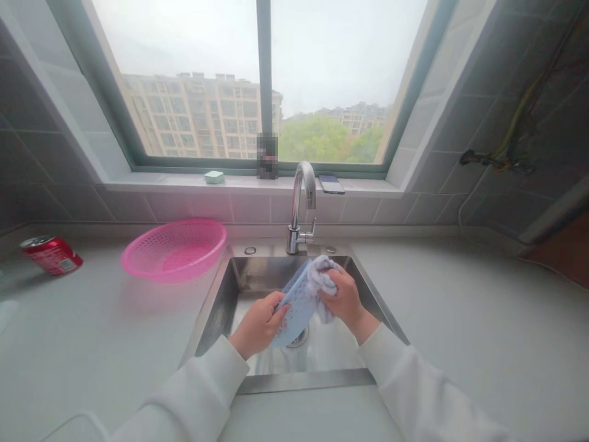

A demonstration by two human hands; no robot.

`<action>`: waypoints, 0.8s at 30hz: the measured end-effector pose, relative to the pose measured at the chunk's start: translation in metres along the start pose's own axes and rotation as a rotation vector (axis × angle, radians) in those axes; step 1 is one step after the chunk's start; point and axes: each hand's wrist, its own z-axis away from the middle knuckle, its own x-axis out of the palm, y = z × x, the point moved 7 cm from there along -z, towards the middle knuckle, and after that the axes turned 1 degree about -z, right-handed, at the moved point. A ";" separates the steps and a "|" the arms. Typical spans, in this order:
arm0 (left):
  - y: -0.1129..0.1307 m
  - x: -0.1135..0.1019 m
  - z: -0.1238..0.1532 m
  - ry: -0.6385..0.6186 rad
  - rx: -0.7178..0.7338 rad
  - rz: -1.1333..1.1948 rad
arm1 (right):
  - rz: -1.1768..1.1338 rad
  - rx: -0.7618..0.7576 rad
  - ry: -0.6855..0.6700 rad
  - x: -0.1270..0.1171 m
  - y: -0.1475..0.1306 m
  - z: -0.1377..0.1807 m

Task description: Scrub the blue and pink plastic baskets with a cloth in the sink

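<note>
Over the metal sink [262,383], my left hand [260,322] grips the near left edge of a light blue perforated plastic basket [294,316], which is tilted on its side. My right hand [344,297] is closed around a bunched whitish cloth [321,281] and presses it against the basket's upper right rim. Part of the basket is hidden behind the cloth and my left fingers. Below the basket, the drain [300,337] shows in the sink floor.
A chrome faucet [299,209] rises behind the sink. On the left counter are a pink perforated basket [175,250] and a red can [51,255]. The windowsill holds a phone [331,184] and a pale green box-like item [214,177]. A pipe [501,161] runs along the right wall.
</note>
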 end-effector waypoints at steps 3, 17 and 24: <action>0.003 -0.002 -0.001 0.034 0.041 -0.054 | -0.053 -0.223 -0.131 0.020 -0.041 0.013; 0.007 -0.004 0.000 0.006 0.034 -0.045 | -0.056 -0.225 -0.192 0.022 -0.046 0.014; 0.000 -0.001 0.003 -0.050 -0.045 0.094 | 0.023 0.162 0.133 -0.013 0.046 -0.004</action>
